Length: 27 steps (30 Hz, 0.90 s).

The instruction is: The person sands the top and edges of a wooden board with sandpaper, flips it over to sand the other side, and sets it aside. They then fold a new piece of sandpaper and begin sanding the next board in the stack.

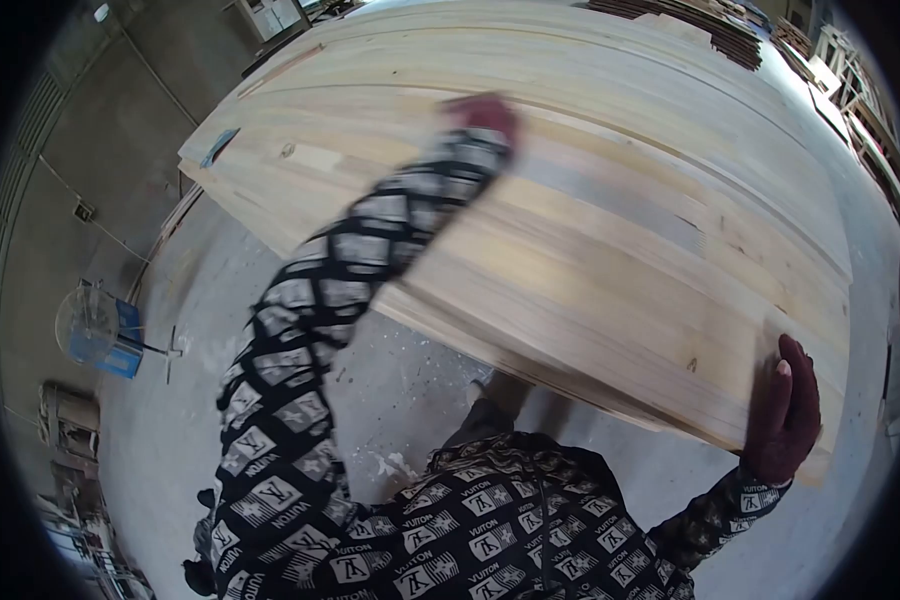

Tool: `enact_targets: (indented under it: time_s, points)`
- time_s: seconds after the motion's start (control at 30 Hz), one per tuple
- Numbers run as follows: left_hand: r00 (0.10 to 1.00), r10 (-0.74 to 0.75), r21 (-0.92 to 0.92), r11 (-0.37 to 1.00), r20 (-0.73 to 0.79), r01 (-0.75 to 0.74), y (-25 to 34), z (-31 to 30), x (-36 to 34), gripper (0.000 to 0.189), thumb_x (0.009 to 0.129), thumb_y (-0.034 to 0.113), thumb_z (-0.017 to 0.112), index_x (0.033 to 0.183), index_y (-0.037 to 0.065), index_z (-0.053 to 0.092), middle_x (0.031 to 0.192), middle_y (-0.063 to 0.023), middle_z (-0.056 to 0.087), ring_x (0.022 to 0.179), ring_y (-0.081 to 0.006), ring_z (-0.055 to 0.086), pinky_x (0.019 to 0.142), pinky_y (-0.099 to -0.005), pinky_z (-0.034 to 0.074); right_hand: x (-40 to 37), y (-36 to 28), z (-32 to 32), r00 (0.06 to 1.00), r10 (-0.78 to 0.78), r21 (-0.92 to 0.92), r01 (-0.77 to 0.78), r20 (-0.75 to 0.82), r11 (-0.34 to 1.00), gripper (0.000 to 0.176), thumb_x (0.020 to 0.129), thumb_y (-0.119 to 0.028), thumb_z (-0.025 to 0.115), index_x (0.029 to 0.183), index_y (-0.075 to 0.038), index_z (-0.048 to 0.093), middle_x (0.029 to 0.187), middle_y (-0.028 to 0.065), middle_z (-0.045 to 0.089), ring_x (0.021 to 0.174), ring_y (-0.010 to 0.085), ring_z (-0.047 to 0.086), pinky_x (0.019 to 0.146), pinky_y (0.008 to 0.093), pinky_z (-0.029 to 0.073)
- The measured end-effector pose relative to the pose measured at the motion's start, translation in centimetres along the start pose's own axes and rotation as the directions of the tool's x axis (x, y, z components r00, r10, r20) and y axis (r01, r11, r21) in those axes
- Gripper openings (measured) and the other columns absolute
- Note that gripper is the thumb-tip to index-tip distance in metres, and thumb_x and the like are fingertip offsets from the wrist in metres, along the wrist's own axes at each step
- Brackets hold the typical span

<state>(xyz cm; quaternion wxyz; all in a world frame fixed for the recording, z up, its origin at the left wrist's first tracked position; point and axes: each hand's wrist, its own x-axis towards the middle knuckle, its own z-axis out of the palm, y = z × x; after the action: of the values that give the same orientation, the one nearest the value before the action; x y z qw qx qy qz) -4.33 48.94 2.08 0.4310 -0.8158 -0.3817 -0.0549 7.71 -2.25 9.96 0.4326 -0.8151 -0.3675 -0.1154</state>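
Observation:
A wide pale wooden panel [570,250], made of joined strips with several knots, lies before me at waist height. My left hand [482,115], in a maroon glove, is reached far out over its middle. Motion smears that hand, so its fingers and any contact with the wood cannot be made out. At the near right corner of the panel rests my right hand [785,415], also in a maroon glove. Its fingers are stretched out along the wood, and one bare fingertip pokes through the glove. Nothing shows inside this hand.
A small dark bluish flat piece [219,147] lies at the panel's far left end. On the floor at left stands a blue container [120,338] with a clear round part. Stacked dark boards [685,30] are at the back right, with timber [860,100] beside them.

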Motion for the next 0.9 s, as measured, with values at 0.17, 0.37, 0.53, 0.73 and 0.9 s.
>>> enact_targets:
  time_s: [0.17,0.37,0.53,0.73,0.9]
  points:
    - [0.839,0.000,-0.653,0.628,-0.544,-0.424,11.9,-20.5,-6.1,0.026,0.087,0.022,0.046,0.092,0.002,0.061,0.094,-0.0174,0.064,0.089,-0.0351,0.061,0.079,-0.0467,0.049,-1.1,-1.0,0.3,1.000,0.011,0.023,-0.012,0.015,1.000,0.028,0.091,-0.015,0.051,0.110,0.002,0.062,0.109,0.0160,0.064,0.108,0.0251,0.056,0.100,0.0364,0.037]
    - [0.793,0.073,-0.680,0.471,-0.605,-0.562,3.7,-17.7,-9.7,0.022,0.081,0.016,0.052,0.094,0.001,0.061,0.096,-0.0190,0.063,0.091,-0.0346,0.062,0.081,-0.0486,0.049,-1.9,0.8,-0.7,0.999,0.042,0.033,-0.043,0.034,0.999,0.028,0.091,-0.016,0.052,0.110,0.003,0.062,0.110,0.0169,0.063,0.107,0.0246,0.057,0.098,0.0345,0.039]
    - [0.971,-0.057,-0.714,0.688,-0.230,-0.129,-11.9,-3.0,-12.6,0.035,0.090,0.026,0.046,0.115,0.004,0.056,0.115,-0.0190,0.058,0.109,-0.0341,0.055,0.095,-0.0418,0.043,-1.3,1.8,-1.1,0.999,-0.038,-0.039,0.039,0.012,0.998,0.028,0.091,-0.015,0.052,0.109,0.003,0.062,0.108,0.0173,0.063,0.104,0.0268,0.058,0.096,0.0352,0.040]
    - [0.831,-0.039,-0.321,0.912,0.554,0.256,-15.7,8.4,-6.7,0.044,0.090,0.030,0.048,0.127,0.006,0.047,0.124,-0.0166,0.051,0.116,-0.0306,0.049,0.101,-0.0376,0.038,-1.3,1.4,-1.1,0.999,-0.033,-0.058,0.032,-0.018,0.998,0.029,0.091,-0.017,0.052,0.109,0.003,0.062,0.108,0.0173,0.063,0.102,0.0262,0.059,0.092,0.0341,0.042]
    - [0.943,-0.024,-0.545,0.821,-0.331,-0.170,6.4,-12.3,-6.1,0.026,0.082,0.029,0.052,0.101,0.010,0.053,0.099,-0.0082,0.054,0.094,-0.0259,0.052,0.086,-0.0400,0.040,-1.8,0.8,-1.0,0.997,0.080,-0.006,-0.080,0.018,0.997,0.033,0.093,-0.021,0.051,0.113,0.002,0.060,0.112,0.0159,0.062,0.104,0.0230,0.058,0.092,0.0322,0.043]
